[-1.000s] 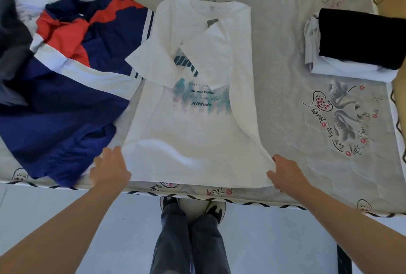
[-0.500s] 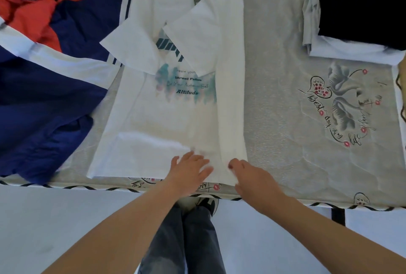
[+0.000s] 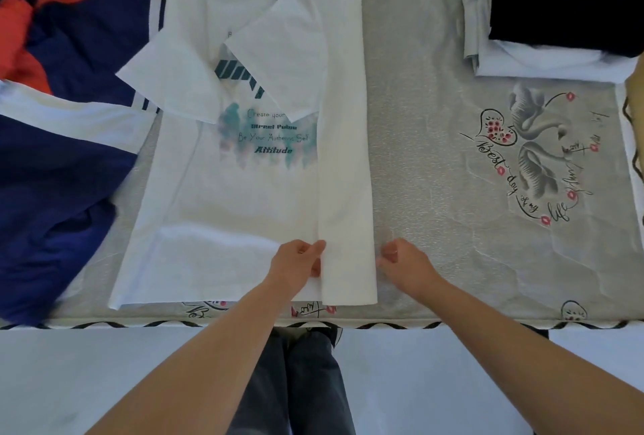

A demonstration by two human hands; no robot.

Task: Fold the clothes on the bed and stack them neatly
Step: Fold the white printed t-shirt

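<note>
A white T-shirt with a teal print lies flat on the bed, collar at the far side. Its right side is folded inward as a long strip, with the right sleeve lying across the chest. My left hand pinches the inner edge of that strip near the hem. At the strip's outer edge, near the hem, sits my right hand with its fingers curled; whether it holds cloth is unclear. A folded stack, black garment on white ones, sits at the far right.
A navy, red and white garment lies unfolded to the left, touching the T-shirt's left sleeve. The grey mattress has a swan print on the right. The bed's front edge runs just below the hem; my legs stand behind it.
The T-shirt's right side has been folded inward into a strip. Both hands moved from the hem's outer corners to the strip's two edges. The view shifted nearer.
</note>
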